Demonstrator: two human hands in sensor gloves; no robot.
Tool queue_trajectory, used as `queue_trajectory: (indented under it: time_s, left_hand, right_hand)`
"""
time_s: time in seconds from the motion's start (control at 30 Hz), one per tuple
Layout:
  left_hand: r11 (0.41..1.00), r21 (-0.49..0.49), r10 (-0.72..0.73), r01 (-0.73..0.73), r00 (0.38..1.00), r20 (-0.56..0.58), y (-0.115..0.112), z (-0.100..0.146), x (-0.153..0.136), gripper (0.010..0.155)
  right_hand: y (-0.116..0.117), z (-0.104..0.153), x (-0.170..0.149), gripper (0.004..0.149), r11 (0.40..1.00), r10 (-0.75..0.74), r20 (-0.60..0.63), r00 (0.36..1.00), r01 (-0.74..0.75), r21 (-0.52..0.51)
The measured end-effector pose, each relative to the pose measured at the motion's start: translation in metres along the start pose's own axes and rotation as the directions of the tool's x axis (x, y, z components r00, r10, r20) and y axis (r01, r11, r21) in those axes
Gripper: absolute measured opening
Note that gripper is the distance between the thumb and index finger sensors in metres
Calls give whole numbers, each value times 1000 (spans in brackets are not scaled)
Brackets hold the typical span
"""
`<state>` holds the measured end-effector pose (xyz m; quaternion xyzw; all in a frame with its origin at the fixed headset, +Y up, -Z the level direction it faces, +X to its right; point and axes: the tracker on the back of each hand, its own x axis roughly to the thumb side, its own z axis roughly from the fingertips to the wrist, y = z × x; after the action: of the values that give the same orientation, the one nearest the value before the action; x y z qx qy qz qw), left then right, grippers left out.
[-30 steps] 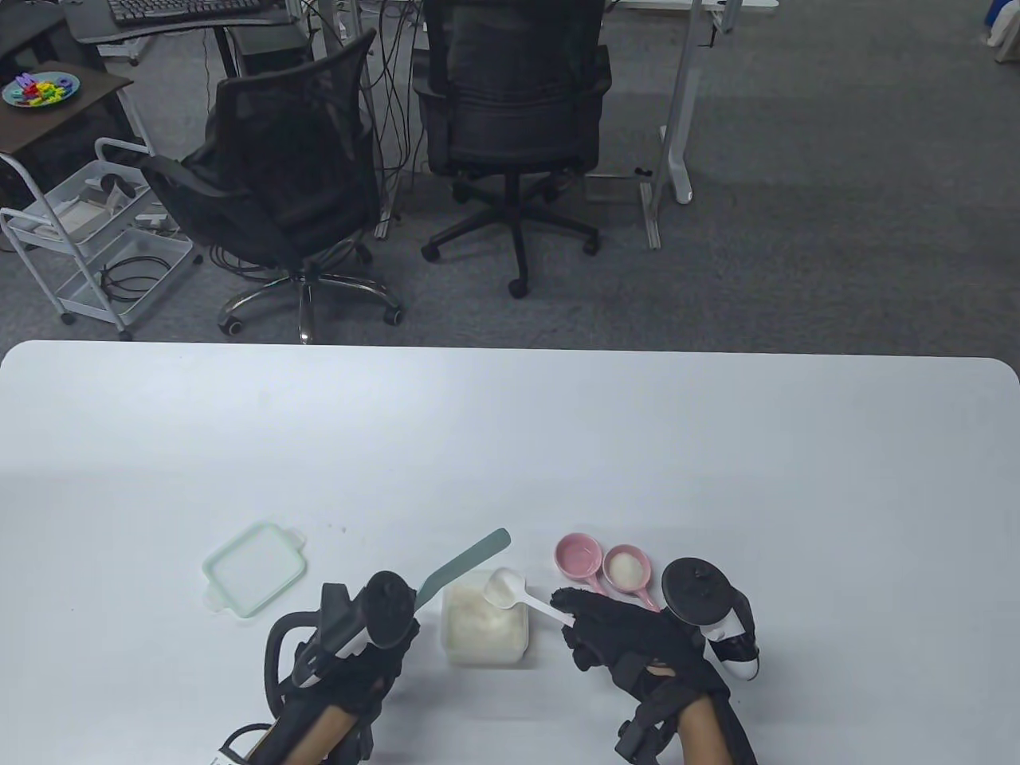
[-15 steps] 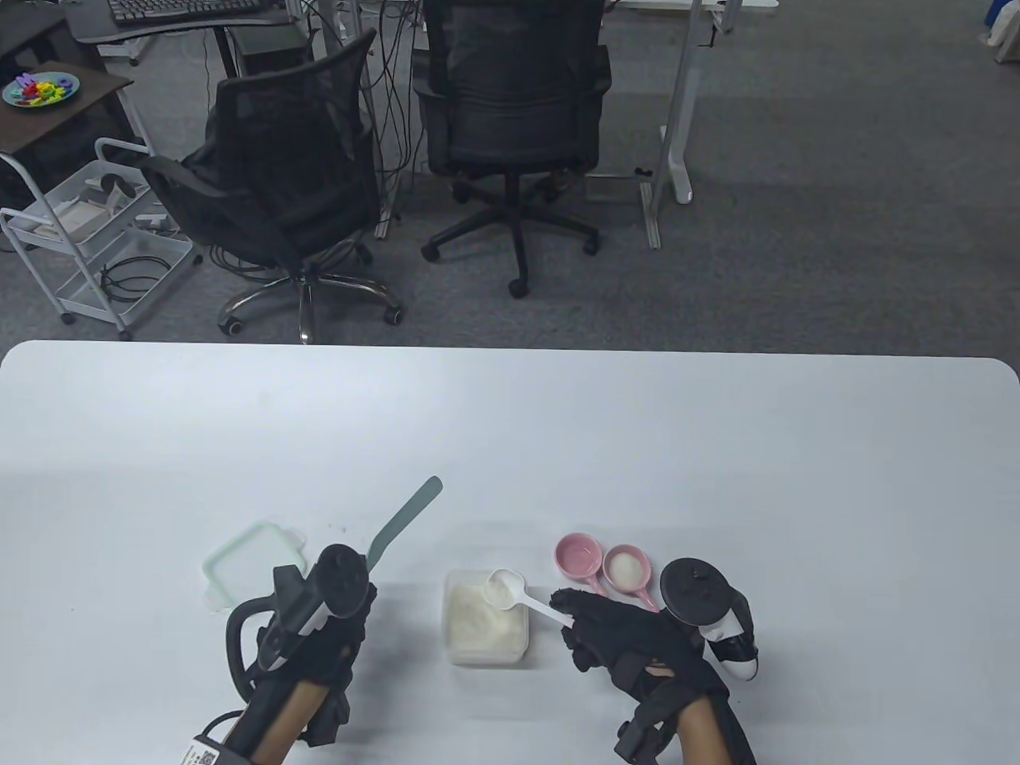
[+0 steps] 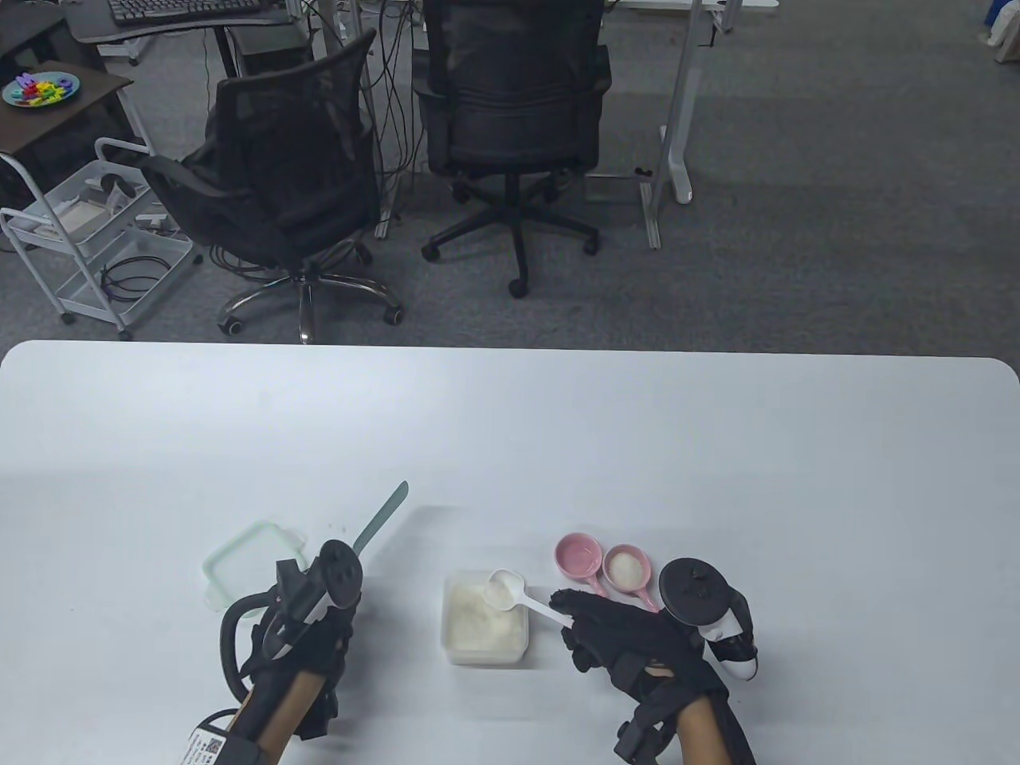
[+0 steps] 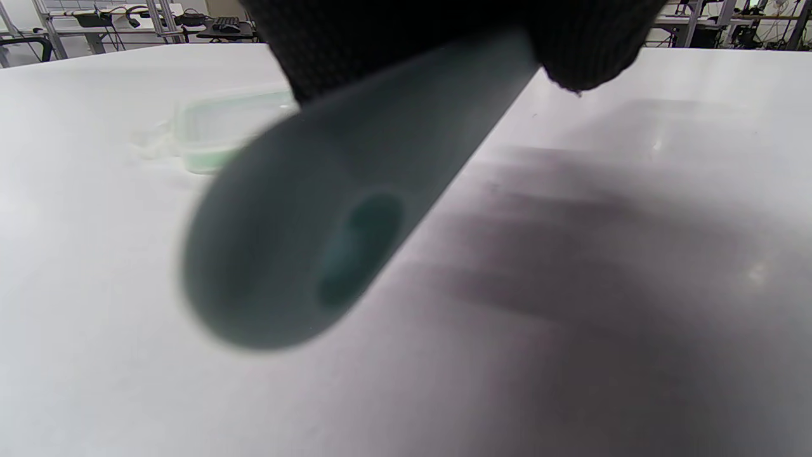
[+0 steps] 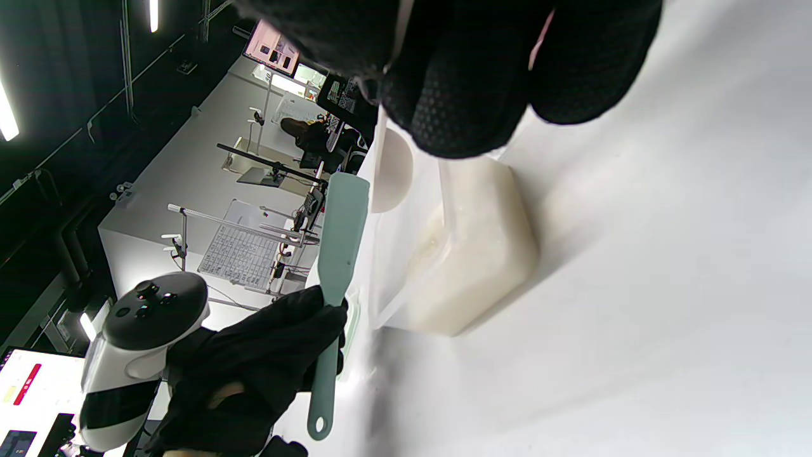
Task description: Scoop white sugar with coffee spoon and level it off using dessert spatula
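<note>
Right hand (image 3: 629, 637) pinches the coffee spoon (image 3: 518, 595) lower centre, left hand (image 3: 299, 637) grips the dessert spatula (image 3: 381, 515); keep the bowl level over the sugar container (image 3: 484, 629)

Green lid (image 3: 253, 564), two pink cups (image 3: 577, 556)

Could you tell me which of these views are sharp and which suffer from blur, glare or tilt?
Table view: evenly lit and sharp, with a soft shadow beside the sugar container. Left wrist view: the spatula held by the left hand fills the frame, badly out of focus, casting a broad shadow on the table. Right wrist view: turned on its side, the right hand dark up close, the background dim.
</note>
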<state>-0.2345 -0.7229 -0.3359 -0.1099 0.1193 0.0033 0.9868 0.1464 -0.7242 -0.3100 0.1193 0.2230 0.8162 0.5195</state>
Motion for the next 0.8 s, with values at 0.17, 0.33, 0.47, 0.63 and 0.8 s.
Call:
queue_trajectory:
  time_s: [0.17, 0.33, 0.47, 0.63, 0.8]
  left_hand:
    - [999, -38, -34, 33, 999, -12, -7, -1, 3, 58]
    - [995, -84, -62, 60, 998, -28, -13, -3, 4, 59]
    - [993, -93, -73, 69, 997, -40, -15, -4, 4, 60]
    - [989, -95, -121, 116, 992, -41, -20, -4, 9, 60]
    - [986, -92, -147, 143, 988, -45, -22, -2, 12, 61]
  right_hand:
    - [0, 0, 0, 50, 1000, 6, -6, 1000, -6, 3]
    - [1, 0, 0, 50, 1000, 5, -6, 1000, -5, 4]
    - [1, 0, 0, 50, 1000, 11, -10, 1000, -11, 6]
    - [2, -1, 0, 50, 1000, 12, -15, 1000, -12, 13]
    - [2, 0, 0, 50, 1000, 15, -19, 1000, -15, 12]
